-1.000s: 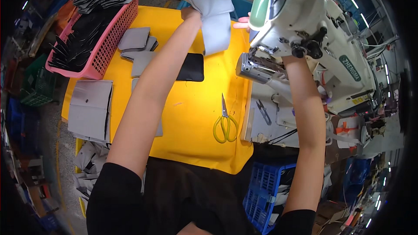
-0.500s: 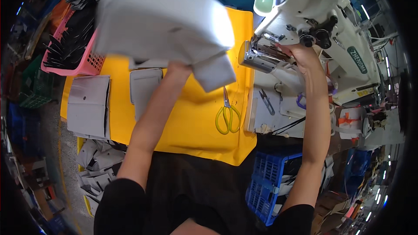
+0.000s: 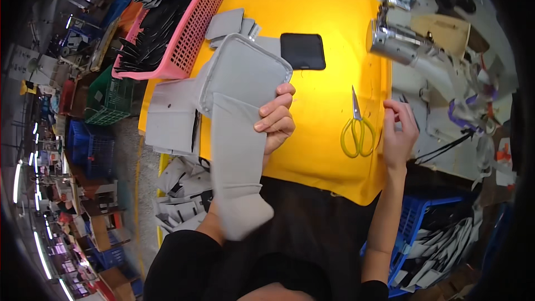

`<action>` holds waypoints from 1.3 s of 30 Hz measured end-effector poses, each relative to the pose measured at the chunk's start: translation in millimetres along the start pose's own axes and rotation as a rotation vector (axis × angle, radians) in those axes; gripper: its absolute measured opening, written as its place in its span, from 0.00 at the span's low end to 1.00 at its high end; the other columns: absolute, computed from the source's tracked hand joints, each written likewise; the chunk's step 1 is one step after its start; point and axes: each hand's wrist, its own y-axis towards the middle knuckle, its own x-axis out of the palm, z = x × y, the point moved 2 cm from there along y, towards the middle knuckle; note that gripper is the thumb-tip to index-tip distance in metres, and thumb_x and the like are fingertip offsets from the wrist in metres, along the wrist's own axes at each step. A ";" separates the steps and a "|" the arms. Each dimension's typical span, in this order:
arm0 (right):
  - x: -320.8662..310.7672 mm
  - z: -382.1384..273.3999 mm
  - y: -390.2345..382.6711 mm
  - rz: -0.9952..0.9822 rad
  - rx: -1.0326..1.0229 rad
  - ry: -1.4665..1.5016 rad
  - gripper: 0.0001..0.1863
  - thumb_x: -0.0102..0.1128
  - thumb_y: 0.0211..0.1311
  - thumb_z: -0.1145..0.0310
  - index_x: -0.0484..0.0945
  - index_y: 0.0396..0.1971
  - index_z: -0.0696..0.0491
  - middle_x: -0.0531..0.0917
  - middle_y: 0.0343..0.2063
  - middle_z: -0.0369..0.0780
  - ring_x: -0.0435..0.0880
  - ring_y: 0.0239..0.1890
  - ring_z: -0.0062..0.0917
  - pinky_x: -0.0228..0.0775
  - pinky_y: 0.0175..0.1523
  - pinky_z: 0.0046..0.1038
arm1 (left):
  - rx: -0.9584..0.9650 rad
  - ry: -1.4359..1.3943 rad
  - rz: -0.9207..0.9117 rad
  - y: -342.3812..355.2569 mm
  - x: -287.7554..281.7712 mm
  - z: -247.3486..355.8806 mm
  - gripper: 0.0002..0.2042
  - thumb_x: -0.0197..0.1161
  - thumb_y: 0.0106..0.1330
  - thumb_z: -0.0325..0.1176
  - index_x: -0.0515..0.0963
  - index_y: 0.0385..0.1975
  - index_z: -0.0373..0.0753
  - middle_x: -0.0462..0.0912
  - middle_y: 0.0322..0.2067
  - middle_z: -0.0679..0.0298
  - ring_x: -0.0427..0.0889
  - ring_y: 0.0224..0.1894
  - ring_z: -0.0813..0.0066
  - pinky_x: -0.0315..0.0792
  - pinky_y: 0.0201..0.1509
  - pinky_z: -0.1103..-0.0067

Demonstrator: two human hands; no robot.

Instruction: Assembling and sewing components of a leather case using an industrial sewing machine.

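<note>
My left hand grips a grey fabric piece, whose rounded, edge-seamed panel points away from me while a long flap hangs toward my body, its lower end blurred. My right hand is at the right edge of the yellow mat, fingers curled over small dark snips; whether they grip these is unclear. Yellow-handled scissors lie just left of it. Above my left hand are a black rounded pad and small grey pieces. Folded grey pieces lie at the left.
A white sewing machine stands at the right. A pink basket of black and grey pieces sits at the back left. A blue crate of fabric pieces stands below right, more grey scraps below left, and a green crate farther left.
My left hand has swung the grey piece down toward me, uncovering the black pad. My right hand has left the machine's head for the table edge. The view has shifted.
</note>
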 end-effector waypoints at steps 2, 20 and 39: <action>11.7 31.3 -16.8 -0.040 0.119 -0.057 0.08 0.54 0.64 0.77 0.80 0.39 0.59 0.82 0.33 0.36 0.77 0.34 0.23 0.68 0.42 0.21 | -0.009 -0.058 0.001 -3.0 2.4 -12.0 0.08 0.48 0.72 0.25 0.61 0.47 0.38 0.73 0.25 0.62 0.75 0.16 0.74 0.66 0.22 0.84; 12.5 64.6 -32.1 -0.057 0.366 0.151 0.08 0.53 0.66 0.77 0.81 0.40 0.58 0.79 0.26 0.33 0.71 0.26 0.17 0.61 0.32 0.18 | 0.242 1.735 0.824 -90.5 -28.7 72.0 0.26 0.59 0.70 0.45 0.69 0.65 0.43 0.77 0.60 0.56 0.82 0.53 0.59 0.76 0.61 0.62; 23.0 10.5 -58.7 -0.576 0.384 0.658 0.28 0.61 0.57 0.71 0.74 0.61 0.52 0.80 0.52 0.41 0.78 0.49 0.28 0.70 0.52 0.26 | 0.085 3.143 -0.055 -3.1 44.6 -33.2 0.13 0.65 0.58 0.27 0.79 0.44 0.39 0.80 0.47 0.64 0.75 0.47 0.65 0.67 0.55 0.72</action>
